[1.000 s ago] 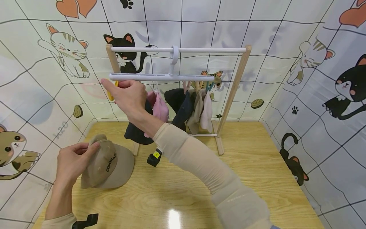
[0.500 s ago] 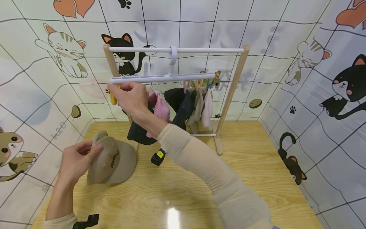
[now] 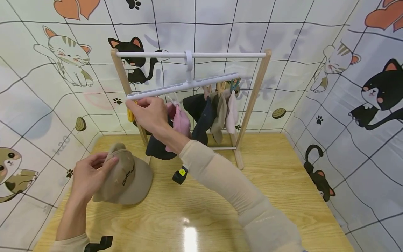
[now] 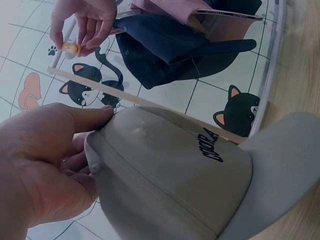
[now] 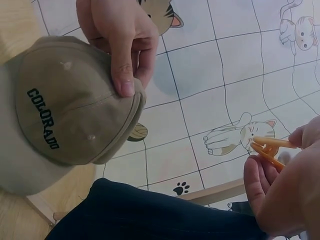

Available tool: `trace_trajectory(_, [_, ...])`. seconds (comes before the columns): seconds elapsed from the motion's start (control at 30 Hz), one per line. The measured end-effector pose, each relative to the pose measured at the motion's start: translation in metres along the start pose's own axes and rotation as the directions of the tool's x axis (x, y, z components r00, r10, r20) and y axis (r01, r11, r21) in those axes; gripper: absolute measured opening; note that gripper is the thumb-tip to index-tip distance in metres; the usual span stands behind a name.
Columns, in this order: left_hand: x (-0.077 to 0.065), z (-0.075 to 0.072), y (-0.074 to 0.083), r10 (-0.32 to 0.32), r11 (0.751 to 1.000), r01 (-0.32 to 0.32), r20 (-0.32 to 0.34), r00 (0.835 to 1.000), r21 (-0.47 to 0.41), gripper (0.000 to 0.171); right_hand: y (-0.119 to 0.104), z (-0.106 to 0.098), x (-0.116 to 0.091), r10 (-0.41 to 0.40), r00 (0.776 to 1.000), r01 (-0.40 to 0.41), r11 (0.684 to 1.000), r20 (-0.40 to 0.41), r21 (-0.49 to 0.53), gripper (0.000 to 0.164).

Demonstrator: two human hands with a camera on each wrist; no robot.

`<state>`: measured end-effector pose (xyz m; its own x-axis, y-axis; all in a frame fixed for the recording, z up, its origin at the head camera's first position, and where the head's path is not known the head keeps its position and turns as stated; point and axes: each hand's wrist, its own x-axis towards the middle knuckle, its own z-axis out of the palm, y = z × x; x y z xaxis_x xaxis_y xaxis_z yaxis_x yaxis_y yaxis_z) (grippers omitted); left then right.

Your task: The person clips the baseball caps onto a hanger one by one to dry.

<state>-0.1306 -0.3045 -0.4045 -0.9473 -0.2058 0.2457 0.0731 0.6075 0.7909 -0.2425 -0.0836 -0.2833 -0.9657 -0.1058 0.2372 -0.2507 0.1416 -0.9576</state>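
A beige cap (image 3: 138, 180) with dark lettering is pinched at the back of its crown by my left hand (image 3: 89, 176); its brim points right, above the table's left side. My right hand (image 3: 149, 112) is just under the left end of a white hanger (image 3: 163, 90) and pinches a yellow clothespin (image 3: 130, 114). In the right wrist view, the clothespin (image 5: 270, 149) has its tips apart with nothing between them. From the tilted hanger hang a dark navy cap (image 3: 158, 148), a pink cap (image 3: 181, 120) and several others, some held by visible clothespins (image 3: 221, 86).
The hanger hooks over the white bar (image 3: 151, 55) of a wooden rack (image 3: 255, 96) at the back of the wood-grain table (image 3: 252, 196). Cat-print cloth walls (image 3: 292, 38) enclose the back and sides.
The hanger's left end has dipped and its right end has risen. My right hand and the clothespin have moved down and right with it. My left hand and the beige cap have shifted slightly right.
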Motion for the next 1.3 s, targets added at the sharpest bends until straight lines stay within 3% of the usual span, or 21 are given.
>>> trace_trajectory(0.2, [0.002, 0.010, 0.011, 0.029, 1.000, -0.029, -0.071, 0.997, -0.006, 0.031, 0.001, -0.008, 0.001, -0.021, 0.999, 0.024, 0.998, 0.049, -0.063, 0.028])
trace_trajectory(0.37, [0.005, 0.020, 0.021, 0.086, 0.996, -0.091, -0.160, 0.983, -0.026, 0.024, 0.002, -0.014, -0.001, -0.064, 0.993, 0.079, 0.986, 0.099, -0.145, 0.030])
trace_trajectory(0.57, [0.010, 0.034, 0.030, 0.169, 0.979, -0.191, -0.238, 0.956, -0.069, 0.019, 0.004, -0.021, -0.002, -0.096, 0.983, 0.126, 0.974, 0.156, -0.190, 0.032])
trace_trajectory(0.73, [0.014, 0.046, 0.041, 0.244, 0.953, -0.286, -0.301, 0.922, -0.102, 0.016, 0.008, -0.026, -0.001, -0.084, 0.981, 0.120, 0.970, 0.172, -0.210, 0.032])
trace_trajectory(0.87, [0.017, 0.055, 0.050, 0.286, 0.939, -0.330, -0.322, 0.903, -0.092, 0.016, 0.011, -0.029, 0.000, -0.083, 0.982, 0.120, 0.967, 0.170, -0.223, 0.032])
trace_trajectory(1.3, [0.023, 0.078, 0.061, 0.381, 0.913, -0.408, -0.322, 0.867, -0.018, 0.020, 0.018, -0.034, -0.002, -0.109, 0.981, 0.149, 0.950, 0.158, -0.273, 0.035])
